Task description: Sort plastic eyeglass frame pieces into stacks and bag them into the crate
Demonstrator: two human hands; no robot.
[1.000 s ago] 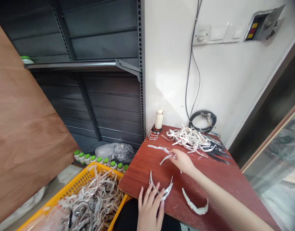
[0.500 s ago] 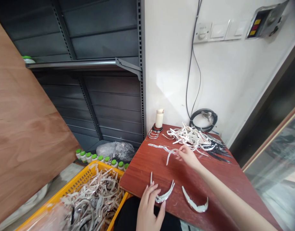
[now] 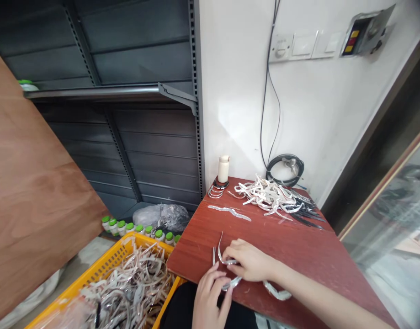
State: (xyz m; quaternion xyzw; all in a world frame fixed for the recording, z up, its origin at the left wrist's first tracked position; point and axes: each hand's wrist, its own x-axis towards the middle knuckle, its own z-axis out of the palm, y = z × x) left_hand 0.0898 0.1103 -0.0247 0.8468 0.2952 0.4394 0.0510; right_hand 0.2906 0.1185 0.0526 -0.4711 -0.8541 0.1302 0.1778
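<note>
At the table's near edge, my left hand [image 3: 211, 294] is closed on a small stack of curved shiny strips [image 3: 231, 284], their thin ends sticking up beyond the fingers. Just above it, my right hand [image 3: 249, 261] pinches another curved silvery strip [image 3: 220, 255], one thin end pointing up and away. The two hands are close together, and my fingers hide how far these strips touch. To the right, partly behind my right forearm, another curved strip [image 3: 277, 292] lies on the red-brown table [image 3: 299, 256].
Toward the wall lies a heap of white strips [image 3: 264, 194] beside black strips [image 3: 304, 212]. A wavy strip [image 3: 230, 211], a cream bottle [image 3: 224, 169] and a coiled cable [image 3: 268, 176] are near. A yellow crate [image 3: 93, 269] full of similar strips stands left.
My right hand has come from the far part of the table toward me, carrying the curved strip to my left hand. My left hand stays on its stack. The view has shifted slightly.
</note>
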